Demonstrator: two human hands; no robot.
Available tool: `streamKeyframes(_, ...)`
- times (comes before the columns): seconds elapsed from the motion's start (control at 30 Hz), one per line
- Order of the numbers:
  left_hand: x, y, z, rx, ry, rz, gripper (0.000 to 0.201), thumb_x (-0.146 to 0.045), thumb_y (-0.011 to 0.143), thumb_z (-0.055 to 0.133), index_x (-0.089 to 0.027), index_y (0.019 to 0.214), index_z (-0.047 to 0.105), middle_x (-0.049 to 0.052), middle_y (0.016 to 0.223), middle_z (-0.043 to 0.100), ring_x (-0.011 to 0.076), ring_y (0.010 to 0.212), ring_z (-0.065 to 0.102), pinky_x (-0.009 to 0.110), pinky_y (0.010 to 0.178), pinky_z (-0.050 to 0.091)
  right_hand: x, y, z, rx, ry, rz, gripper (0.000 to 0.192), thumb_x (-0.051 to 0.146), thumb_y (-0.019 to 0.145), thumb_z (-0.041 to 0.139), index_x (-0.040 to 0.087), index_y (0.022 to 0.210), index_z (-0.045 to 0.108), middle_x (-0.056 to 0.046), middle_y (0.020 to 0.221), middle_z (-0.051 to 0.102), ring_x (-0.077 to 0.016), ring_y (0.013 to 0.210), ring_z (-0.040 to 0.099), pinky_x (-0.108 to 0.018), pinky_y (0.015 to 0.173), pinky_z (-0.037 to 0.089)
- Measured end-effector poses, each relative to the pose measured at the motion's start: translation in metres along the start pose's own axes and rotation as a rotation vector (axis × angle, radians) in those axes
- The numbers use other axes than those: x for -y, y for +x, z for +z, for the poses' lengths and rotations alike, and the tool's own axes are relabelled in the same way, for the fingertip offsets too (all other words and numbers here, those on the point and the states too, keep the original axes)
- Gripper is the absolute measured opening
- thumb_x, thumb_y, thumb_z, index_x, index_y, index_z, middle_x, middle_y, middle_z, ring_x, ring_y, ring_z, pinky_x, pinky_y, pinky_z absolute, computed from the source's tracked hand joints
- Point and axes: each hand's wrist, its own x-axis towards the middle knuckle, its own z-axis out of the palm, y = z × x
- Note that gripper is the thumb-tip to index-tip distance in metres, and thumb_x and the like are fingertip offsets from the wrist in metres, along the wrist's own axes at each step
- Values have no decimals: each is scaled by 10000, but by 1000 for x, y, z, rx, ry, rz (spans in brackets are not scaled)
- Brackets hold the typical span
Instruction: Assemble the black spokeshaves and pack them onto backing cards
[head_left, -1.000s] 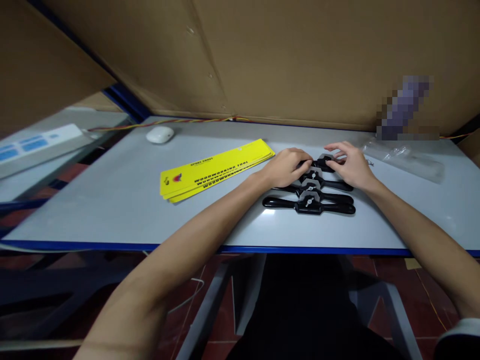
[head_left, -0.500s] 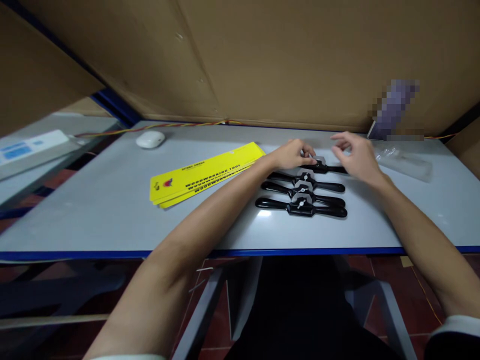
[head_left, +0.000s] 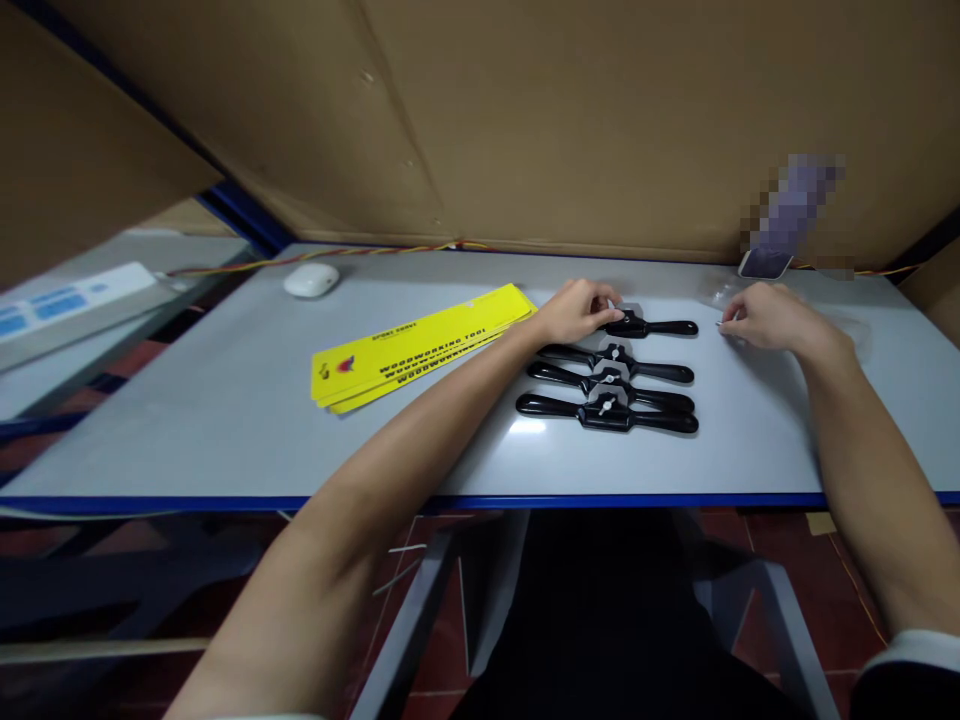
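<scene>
Left hand [head_left: 581,308]: wrist low, fingers curled and closed on the left part of the farthest spokeshave [head_left: 651,327], toward the surface's [head_left: 210,420] far edge. Right hand [head_left: 769,318]: knuckles up, fingertips pinching a small metal bit [head_left: 719,323] — its shape unclear. Three more tools [head_left: 639,396], glossy black with rounded handles and grey blades, lie toward the front edge. Left: fanned flat yellow cards [head_left: 420,345]. Crinkled clear plastic [head_left: 720,289] — near the far right corner.

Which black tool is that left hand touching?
The back tool, farthest from the blue edge: the left hand is on its left end. The other three lie nearer that edge, with no hand on them.
</scene>
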Motion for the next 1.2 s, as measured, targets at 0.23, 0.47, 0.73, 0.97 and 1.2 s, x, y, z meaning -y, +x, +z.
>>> streamKeyframes(0.23,-1,1,-5,-50,58,-72,458,-438,960,665,-116,1244,825,58,921,775,190,805,631,328,848,475,20,11,12,-257,224,-230,14,226,827,759,232,814,760,-105,911,830,-332,907,779,-502,936,586)
streamKeyframes(0.47,-11,2,-7,-234,15,-154,352,-450,966,665,-154,1057,832,33,828,745,186,779,624,328,827,463,70,38,37,-497,667,-389,79,285,869,744,238,932,737,-47,867,777,-240,751,746,-412,758,599)
streamKeyframes(0.73,-17,1,-5,-374,74,-166,328,-377,1020,571,-152,993,808,53,800,745,190,737,623,325,801,469,90,34,58,-636,677,-457,160,238,857,686,272,997,618,0,814,716,-203,703,689,-364,717,576)
streamKeyframes(0.97,-19,-3,4,-163,263,-91,469,-486,1036,580,-163,1275,824,105,912,810,281,885,725,371,820,463,95,26,68,-575,662,-483,139,217,824,689,264,928,609,-13,814,735,-215,719,699,-381,740,599)
streamKeyframes(1.2,-20,-6,1,-120,285,-131,509,-545,1022,615,-185,1318,820,113,964,839,306,963,758,381,878,503,95,28,70,-528,777,-386,78,250,818,687,253,890,655,-23,796,743,-221,738,712,-390,749,598)
